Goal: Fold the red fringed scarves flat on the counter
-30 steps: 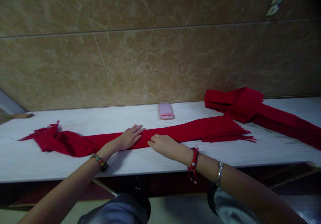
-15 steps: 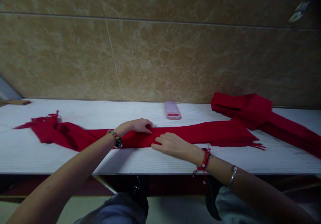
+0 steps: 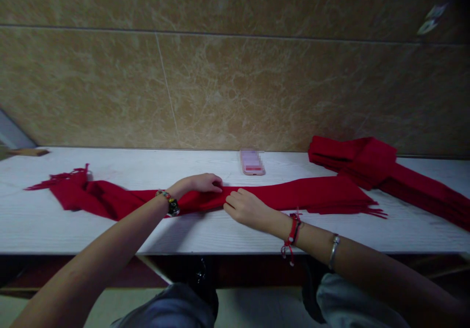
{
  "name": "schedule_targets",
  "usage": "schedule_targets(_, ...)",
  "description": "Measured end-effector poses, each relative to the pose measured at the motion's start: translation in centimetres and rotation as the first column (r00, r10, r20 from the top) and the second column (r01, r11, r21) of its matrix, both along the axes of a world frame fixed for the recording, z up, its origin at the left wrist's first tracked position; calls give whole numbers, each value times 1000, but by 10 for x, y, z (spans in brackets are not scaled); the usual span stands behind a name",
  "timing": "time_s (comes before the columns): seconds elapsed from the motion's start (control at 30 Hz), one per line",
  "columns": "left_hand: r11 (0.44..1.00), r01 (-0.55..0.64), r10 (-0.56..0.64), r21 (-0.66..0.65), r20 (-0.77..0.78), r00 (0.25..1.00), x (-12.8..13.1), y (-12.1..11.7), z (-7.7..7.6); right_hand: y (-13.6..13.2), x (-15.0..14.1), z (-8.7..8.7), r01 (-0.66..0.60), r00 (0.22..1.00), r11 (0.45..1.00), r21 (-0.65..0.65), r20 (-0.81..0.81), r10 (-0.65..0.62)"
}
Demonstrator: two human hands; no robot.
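A long red scarf, folded into a strip, lies across the white table. Its right part is flat and ends in a fringe; the left part is twisted, with a fringed tip. My left hand is closed at the scarf's far edge, thumb and fingers pinching the cloth, though the fingertips are partly hidden. To its right, my right hand has its fingers bent round the near edge, gripping the fabric. Between the two hands the cloth is slightly raised along the near side.
A second red scarf, folded and looped over, lies at the back right against the tiled wall. Behind my hands is a phone, partly blurred. A small wooden piece sits at the far left of the white table.
My right hand has closed its fingers more tightly at the scarf's near edge and lifted it slightly. My left hand stays about where it was.
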State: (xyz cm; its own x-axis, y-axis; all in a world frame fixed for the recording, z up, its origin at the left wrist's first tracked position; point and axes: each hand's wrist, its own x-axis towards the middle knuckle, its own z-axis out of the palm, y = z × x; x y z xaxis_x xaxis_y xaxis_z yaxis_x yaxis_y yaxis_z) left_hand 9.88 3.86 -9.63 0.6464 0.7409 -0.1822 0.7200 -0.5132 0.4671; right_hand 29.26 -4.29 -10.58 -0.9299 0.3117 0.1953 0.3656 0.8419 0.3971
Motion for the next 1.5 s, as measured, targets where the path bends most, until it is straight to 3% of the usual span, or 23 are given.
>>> schedule_targets(0.1, 999, 1, 3, -52, 76, 997, -1, 3, 1, -4, -4, -4, 70, 996, 998, -2, -60, -70)
schedule_targets(0.2, 990, -55, 81, -132, 194, 978, 0, 2, 9, -8, -4, 2, 132, 982, 991, -2, -132, -131)
schedule_targets(0.4, 949, -133, 258, -285, 464, 847, 24, 0, 51, -9, 22, 53, 212, 964, 975, 67, -180, -198)
schedule_targets(0.5, 928, -88, 302, -361, 596, 744, 56, 3, 80, -9, 54, 86, 280, 950, 952, 121, -180, -257)
schedule_targets(0.63, 921, 55, 262, -386, 717, 646, 114, 9, 112, -14, 109, 121, 407, 910, 891, 200, -169, -378)
schedule_targets(0.77, 889, 206, 208, -409, 762, 613, 177, 16, 127, -19, 162, 133, 572, 816, 802, 172, -222, -534)
schedule_targets(0.87, 847, 307, 185, -435, 781, 597, 216, 20, 125, -16, 192, 117, 677, 665, 736, 23, -447, -598)
schedule_targets(0.93, 818, 337, 190, -467, 771, 608, 236, 22, 119, -10, 208, 98, 675, 552, 730, -109, -582, -597)
schedule_targets(1.03, 791, 316, 210, -525, 717, 664, 258, 27, 104, -3, 227, 70, 650, 458, 715, -258, -617, -640)
schedule_targets(1.13, 802, 271, 198, -533, 665, 720, 273, 35, 86, -1, 243, 51, 713, 448, 643, -280, -523, -725)
schedule_targets(1.23, 886, 219, 96, -410, 622, 777, 289, 46, 67, -5, 256, 42, 788, 487, 580, -207, -367, -793)
schedule_targets(1.33, 976, 172, -80, -132, 521, 850, 304, 52, 49, -6, 268, 33, 801, 530, 574, -168, -246, -812)
schedule_targets(1.43, 987, 161, -143, 1, 462, 875, 313, 49, 35, 1, 279, 20, 779, 513, 578, -244, -282, -811)
schedule_targets(1.5, 988, 143, -153, 56, 434, 888, 316, 44, 29, 8, 285, 12, 722, 490, 613, -320, -389, -780)
